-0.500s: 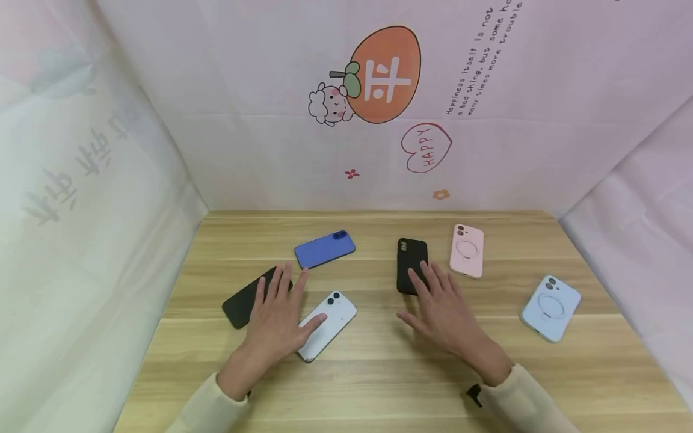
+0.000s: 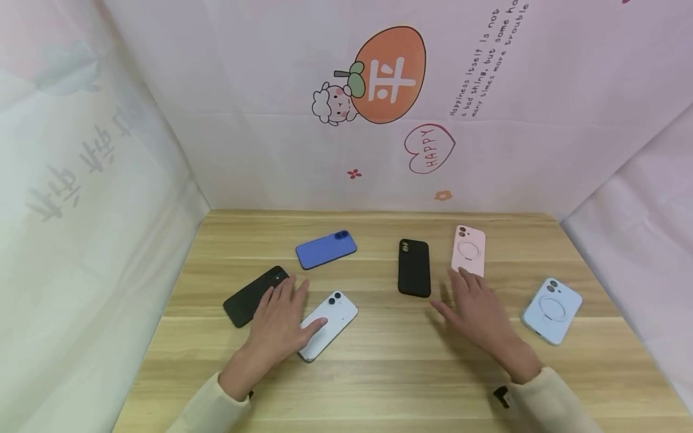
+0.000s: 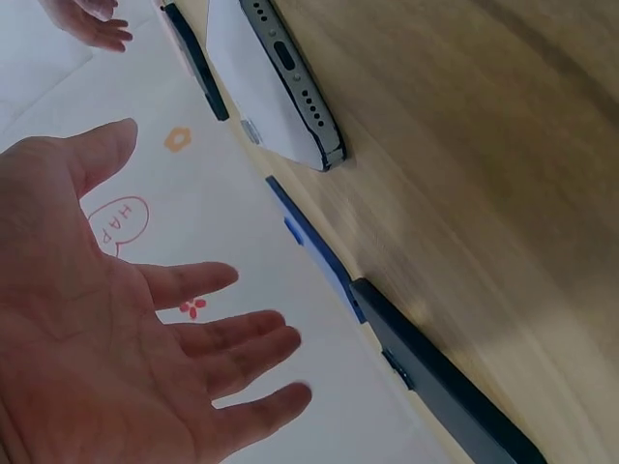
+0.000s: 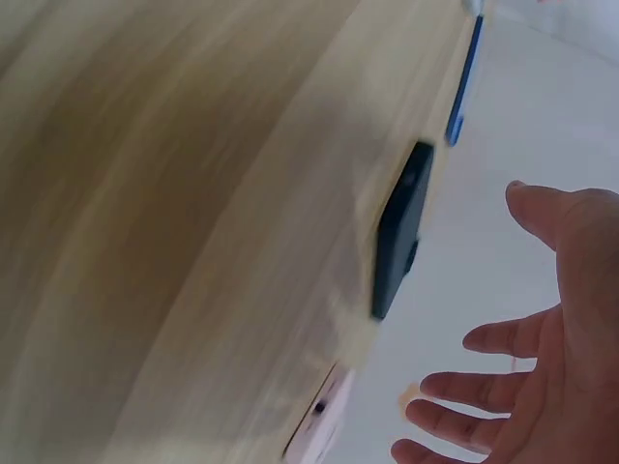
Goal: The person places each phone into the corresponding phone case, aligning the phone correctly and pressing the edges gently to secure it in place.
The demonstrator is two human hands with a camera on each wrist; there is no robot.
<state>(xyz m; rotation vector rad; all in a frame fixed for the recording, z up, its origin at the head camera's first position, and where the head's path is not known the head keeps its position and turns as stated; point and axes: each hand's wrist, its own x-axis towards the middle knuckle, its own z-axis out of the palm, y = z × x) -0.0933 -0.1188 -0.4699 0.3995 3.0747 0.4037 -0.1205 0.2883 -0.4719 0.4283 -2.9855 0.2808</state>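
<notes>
My left hand, fingers spread and holding nothing, hovers between a black phone and a white phone. In the left wrist view the white phone and black phone lie apart from its fingers. My right hand is held palm down, its fingertips overlapping the lower end of a pink phone case in the head view. Left of it lies a black phone case. The right wrist view shows this hand with loosely extended fingers, nothing in them.
A blue phone lies toward the back left of the wooden table. At the far right is a light blue case with a ring on it. Printed white cloth walls off the back and sides.
My right hand has moved right, from the black case to the lower end of the pink one. The left hand has stayed nearly in place, its fingers drawn back slightly from the black phone.
</notes>
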